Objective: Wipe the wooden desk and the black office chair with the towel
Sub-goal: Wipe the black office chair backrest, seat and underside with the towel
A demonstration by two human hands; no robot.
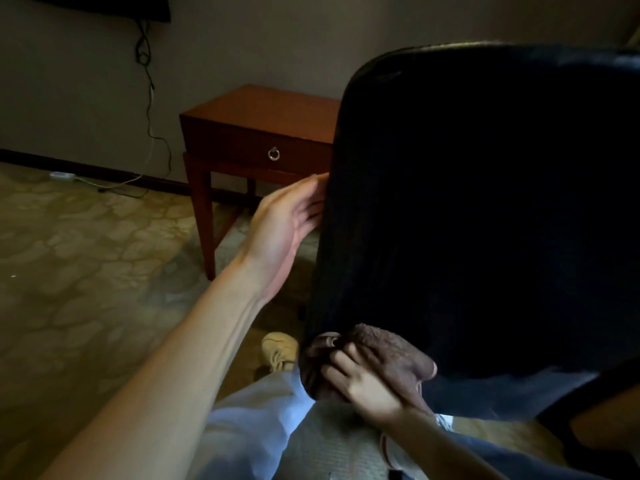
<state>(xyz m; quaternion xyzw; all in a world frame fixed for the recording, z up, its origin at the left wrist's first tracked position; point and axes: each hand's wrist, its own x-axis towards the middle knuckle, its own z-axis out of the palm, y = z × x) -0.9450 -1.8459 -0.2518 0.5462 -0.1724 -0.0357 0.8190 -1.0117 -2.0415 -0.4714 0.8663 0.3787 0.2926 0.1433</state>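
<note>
Both hands are on the black office chair (485,202), so the chair seems to be the step in hand. The right hand (360,379) clutches the bunched brown towel (391,348) against the near bottom edge of the backrest, while the left hand (294,216), fingers nearly straight and gripping nothing, rests against the backrest's left edge. The wooden desk (256,112) stands at the far left, beyond the chair; next, I judge, the towel must be drawn up or across the backrest with firm pressure, the left hand bracing so the chair does not swivel.
</note>
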